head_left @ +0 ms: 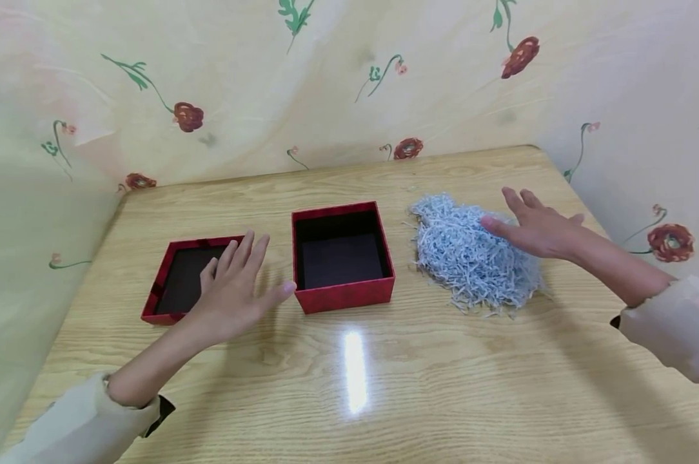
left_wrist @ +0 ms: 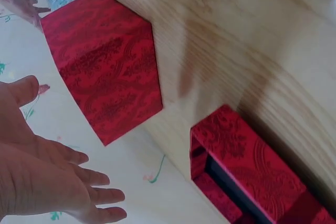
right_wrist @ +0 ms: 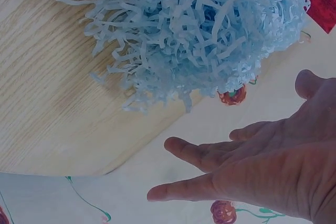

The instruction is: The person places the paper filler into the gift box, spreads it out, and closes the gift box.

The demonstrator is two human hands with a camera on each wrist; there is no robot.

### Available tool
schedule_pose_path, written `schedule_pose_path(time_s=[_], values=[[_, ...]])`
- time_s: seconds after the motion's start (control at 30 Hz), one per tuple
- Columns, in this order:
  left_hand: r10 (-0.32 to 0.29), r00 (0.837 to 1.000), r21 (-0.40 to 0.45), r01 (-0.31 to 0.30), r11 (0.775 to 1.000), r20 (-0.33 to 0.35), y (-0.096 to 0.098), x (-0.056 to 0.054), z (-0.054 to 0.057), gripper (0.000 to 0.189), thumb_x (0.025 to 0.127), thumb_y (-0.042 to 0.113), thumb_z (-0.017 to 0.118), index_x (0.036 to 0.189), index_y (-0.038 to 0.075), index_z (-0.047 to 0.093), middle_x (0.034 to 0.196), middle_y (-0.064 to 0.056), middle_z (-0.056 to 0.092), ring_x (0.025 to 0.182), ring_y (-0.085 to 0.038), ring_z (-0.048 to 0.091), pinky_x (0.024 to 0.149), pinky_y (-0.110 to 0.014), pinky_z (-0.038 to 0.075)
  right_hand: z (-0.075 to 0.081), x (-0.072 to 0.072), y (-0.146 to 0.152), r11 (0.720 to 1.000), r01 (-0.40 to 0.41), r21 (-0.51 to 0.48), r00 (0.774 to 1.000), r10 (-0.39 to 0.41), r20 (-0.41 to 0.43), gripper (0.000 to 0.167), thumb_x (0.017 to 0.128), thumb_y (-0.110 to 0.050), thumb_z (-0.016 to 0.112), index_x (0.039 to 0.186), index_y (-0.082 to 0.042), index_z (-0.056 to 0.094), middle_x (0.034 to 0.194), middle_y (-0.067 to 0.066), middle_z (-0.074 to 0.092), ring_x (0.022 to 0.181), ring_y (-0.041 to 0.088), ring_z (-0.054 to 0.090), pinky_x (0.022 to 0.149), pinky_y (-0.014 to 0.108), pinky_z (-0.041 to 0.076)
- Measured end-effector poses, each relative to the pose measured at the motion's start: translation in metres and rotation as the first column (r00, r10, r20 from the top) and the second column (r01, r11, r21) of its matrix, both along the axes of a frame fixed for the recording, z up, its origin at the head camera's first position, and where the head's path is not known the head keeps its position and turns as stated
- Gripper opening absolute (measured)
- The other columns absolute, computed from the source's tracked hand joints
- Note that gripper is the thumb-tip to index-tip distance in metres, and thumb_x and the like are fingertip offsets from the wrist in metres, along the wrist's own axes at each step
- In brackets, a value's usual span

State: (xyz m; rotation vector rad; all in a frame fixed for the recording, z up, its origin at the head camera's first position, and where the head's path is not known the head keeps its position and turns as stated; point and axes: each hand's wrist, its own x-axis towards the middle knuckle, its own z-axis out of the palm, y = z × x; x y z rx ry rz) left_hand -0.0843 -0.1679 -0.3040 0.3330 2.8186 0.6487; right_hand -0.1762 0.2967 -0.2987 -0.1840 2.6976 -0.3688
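A red patterned box with a black inside stands upright on the table, its top uncovered. To its left lies the shallow red lid, hollow side up, partly hidden by my left hand. That hand hovers between lid and box with spread fingers, holding nothing; in the left wrist view the box and lid are both apart from it. A heap of pale blue shredded paper lies right of the box. Over its right side my right hand hovers, fingers extended; the right wrist view shows the shredded paper untouched by it.
The wood-grain table reflects a bright streak of light near its front. Pale cloth with printed red flowers hangs behind and beside the table. A few loose paper strands lie around the heap.
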Motion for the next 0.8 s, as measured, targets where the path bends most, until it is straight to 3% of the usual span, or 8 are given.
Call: schedule_pose_path(time_s=[0.47,0.8], values=[[0.033,0.999,0.096,-0.033,0.995,0.003,0.009,0.001,-0.009,0.096,0.087,0.068,0.051,0.156,0.018,0.006,0.161,-0.011,-0.001,0.146,-0.037,-0.005,0.107,-0.064,-0.005,-0.003,0.003,-0.004,1.000,-0.021,-0.021,1.000,0.020,-0.019,0.094,0.095,-0.066,0.030,0.152,-0.003,-0.009,0.151,0.038,-0.007,0.125,0.072,0.006,0.081,0.088,-0.003],[0.076,0.996,0.206,-0.066,0.976,-0.041,0.017,0.001,-0.011,0.091,0.087,0.060,0.060,0.154,0.014,0.019,0.160,-0.013,0.012,0.145,-0.041,0.005,0.107,-0.062,0.001,-0.005,0.002,-0.005,0.997,-0.034,-0.068,0.999,0.032,-0.027,0.093,0.095,-0.065,0.035,0.153,-0.007,-0.010,0.153,0.034,-0.010,0.126,0.072,0.003,0.082,0.087,-0.004]])
